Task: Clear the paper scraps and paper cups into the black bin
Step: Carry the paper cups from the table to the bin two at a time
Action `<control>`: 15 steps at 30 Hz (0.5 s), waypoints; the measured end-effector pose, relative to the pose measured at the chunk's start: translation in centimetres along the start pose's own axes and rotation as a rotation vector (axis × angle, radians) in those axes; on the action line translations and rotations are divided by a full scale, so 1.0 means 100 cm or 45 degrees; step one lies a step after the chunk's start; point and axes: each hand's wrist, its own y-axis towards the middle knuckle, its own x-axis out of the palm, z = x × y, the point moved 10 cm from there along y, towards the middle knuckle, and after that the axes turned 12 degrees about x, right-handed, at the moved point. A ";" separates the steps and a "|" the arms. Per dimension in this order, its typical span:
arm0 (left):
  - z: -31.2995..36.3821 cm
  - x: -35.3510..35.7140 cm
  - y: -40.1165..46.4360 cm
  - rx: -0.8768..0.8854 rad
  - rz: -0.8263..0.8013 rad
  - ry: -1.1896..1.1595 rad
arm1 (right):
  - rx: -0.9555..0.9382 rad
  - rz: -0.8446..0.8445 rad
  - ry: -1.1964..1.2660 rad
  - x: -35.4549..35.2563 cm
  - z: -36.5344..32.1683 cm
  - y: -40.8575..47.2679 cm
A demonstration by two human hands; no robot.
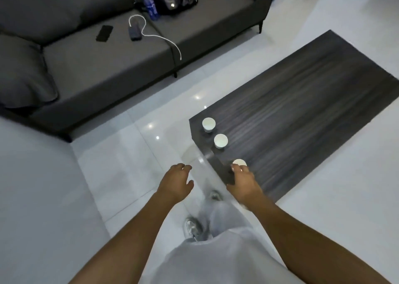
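Observation:
Three white paper cups stand in a row along the near left edge of a dark wood-grain table (pixel 302 110): the far cup (pixel 208 123), the middle cup (pixel 220 140) and the near cup (pixel 240 162). My right hand (pixel 243 181) reaches over the table corner, its fingertips at the near cup's rim; whether they grip it is hidden. My left hand (pixel 177 181) hovers over the floor left of the table, fingers loosely curled and holding nothing. No black bin and no paper scraps are in view.
A grey sofa (pixel 97 67) stands to the left and behind, carrying a phone (pixel 104 33), a charger with a white cable (pixel 142 31), a water bottle (pixel 149 2) and a black bag (pixel 172 0). Glossy white floor tiles (pixel 129 154) surround the table.

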 end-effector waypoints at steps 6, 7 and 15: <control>0.037 -0.003 0.080 0.193 -0.138 0.086 | 0.186 0.037 0.147 -0.013 0.033 0.031; 0.043 -0.002 0.093 0.214 -0.167 0.105 | 0.208 0.036 0.167 -0.015 0.036 0.039; 0.074 0.021 0.182 0.392 -0.371 0.265 | 0.386 -0.007 0.285 -0.019 0.055 0.097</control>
